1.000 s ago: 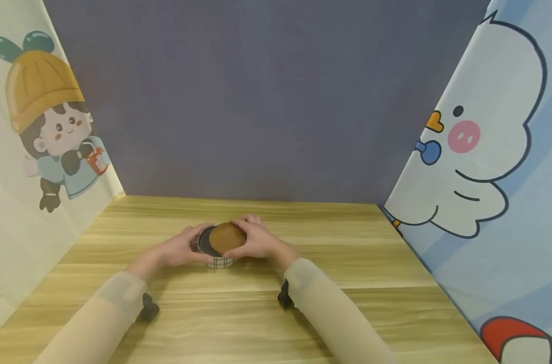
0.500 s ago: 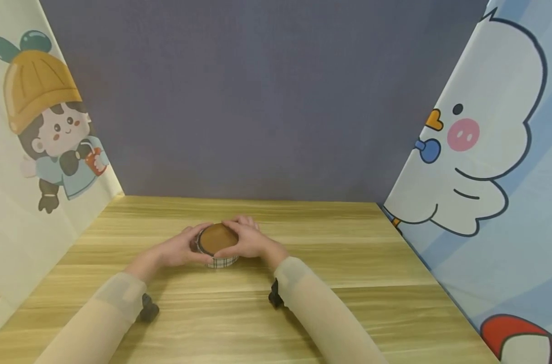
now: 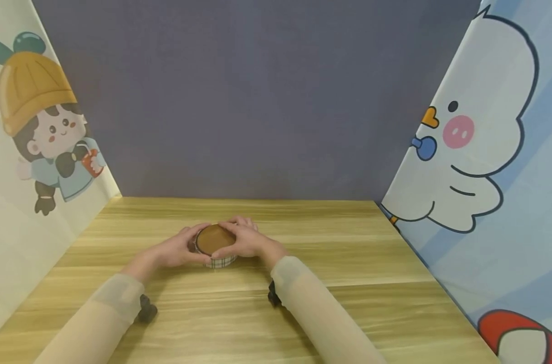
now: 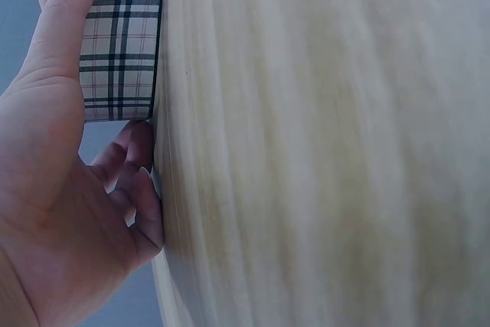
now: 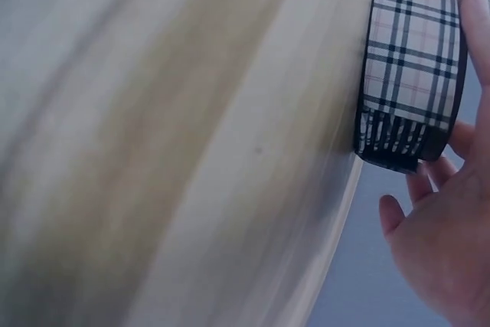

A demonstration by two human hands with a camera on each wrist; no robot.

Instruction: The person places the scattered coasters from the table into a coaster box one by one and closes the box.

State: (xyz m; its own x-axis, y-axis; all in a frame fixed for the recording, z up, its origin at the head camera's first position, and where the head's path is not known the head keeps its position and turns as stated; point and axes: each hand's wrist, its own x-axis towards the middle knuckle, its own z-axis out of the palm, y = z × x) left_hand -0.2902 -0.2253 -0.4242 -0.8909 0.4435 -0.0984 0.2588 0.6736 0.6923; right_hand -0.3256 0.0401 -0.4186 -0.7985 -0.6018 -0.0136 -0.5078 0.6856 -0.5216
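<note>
A low round holder (image 3: 223,263) with a plaid side sits on the wooden table. A round brown disc (image 3: 215,238) lies level inside its dark rim. My left hand (image 3: 177,249) grips the holder from the left, thumb along the plaid side (image 4: 119,59) and fingers round the back. Across from it, my right hand (image 3: 247,241) holds the disc at its right edge between thumb and fingers. In the right wrist view, a black part with slots (image 5: 394,135) shows at one end of the plaid wall (image 5: 409,51), beside the right fingers.
The wood-grain table (image 3: 203,323) runs back to a dark grey wall panel (image 3: 244,101). Cartoon-printed panels stand at the left (image 3: 11,242) and the right (image 3: 476,202). A black wrist mount (image 3: 146,309) is strapped at the left cuff, another (image 3: 273,294) at the right.
My right hand has moved left, bringing the brown disc from overhanging the holder's right side to level within its rim. The left hand has kept its grip, and the holder stays put.
</note>
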